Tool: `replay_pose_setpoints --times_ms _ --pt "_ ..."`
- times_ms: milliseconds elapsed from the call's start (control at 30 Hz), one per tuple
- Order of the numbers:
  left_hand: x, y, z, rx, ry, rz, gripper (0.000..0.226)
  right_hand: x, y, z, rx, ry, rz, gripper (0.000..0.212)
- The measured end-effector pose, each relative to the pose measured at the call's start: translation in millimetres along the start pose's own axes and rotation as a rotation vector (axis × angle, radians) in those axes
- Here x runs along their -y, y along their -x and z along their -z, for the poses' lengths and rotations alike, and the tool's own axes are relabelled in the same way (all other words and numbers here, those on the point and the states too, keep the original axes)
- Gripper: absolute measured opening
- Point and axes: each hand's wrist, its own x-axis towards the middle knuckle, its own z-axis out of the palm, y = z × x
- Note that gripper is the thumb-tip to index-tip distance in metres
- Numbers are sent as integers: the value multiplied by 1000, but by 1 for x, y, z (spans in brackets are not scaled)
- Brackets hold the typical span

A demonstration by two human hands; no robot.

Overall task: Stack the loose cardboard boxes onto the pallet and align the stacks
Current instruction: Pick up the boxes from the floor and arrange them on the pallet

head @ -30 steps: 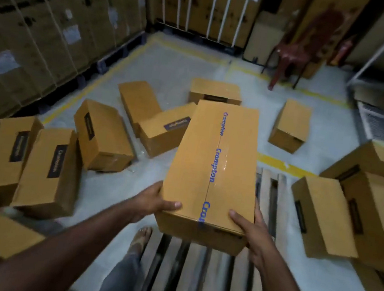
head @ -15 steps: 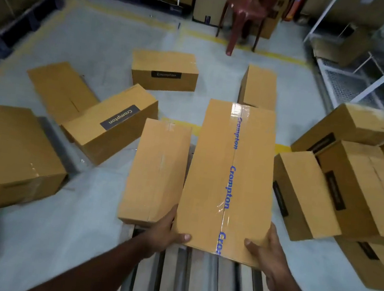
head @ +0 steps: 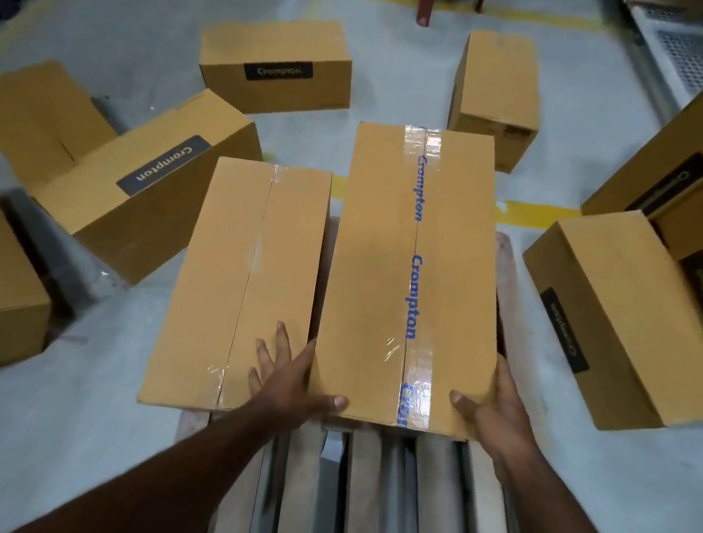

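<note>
Since half a second ago the taped box (head: 410,283) has come lower beside the box on the pallet (head: 239,287); left hand (head: 290,374) and right hand (head: 496,406) grip its 6 o'clock corners, left fingers spread in the gap; they risk pinching against that neighbour on the pallet (head: 360,491).

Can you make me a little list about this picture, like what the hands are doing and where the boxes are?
Held box: a long taped box with blue Crompton lettering, over the pallet
Left hand: thumb on the held box's near top edge, fingers spread onto the neighbour
Right hand: grips the held box's near right corner
Neighbour: a plain taped box beside it on the left
Loose boxes: several scattered on the grey floor
Pallet slats: bare wood near the person
</note>
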Motion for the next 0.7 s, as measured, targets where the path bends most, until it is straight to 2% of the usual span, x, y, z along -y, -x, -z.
replay_pose_setpoints --times_ms 167,367,433,500,600,700 --pt "28 -34 -6 10 -129 89 121 -31 -38 -40 67 36 -26 85" --pt "53 -36 -28 23 -333 29 129 -66 -51 -63 147 273 59 98" --pt "59 -32 -32 3 -426 7 130 -65 -50 -66 128 166 -26 108" --pt "63 -30 -33 -38 -509 -35 124 -63 -51 -67 140 54 -106 106" --pt "72 -29 -31 -91 -588 -105 112 -66 -55 -65 158 61 -136 94" --pt "81 -29 -31 -49 -577 -184 102 -68 -55 -63 159 89 -174 97"
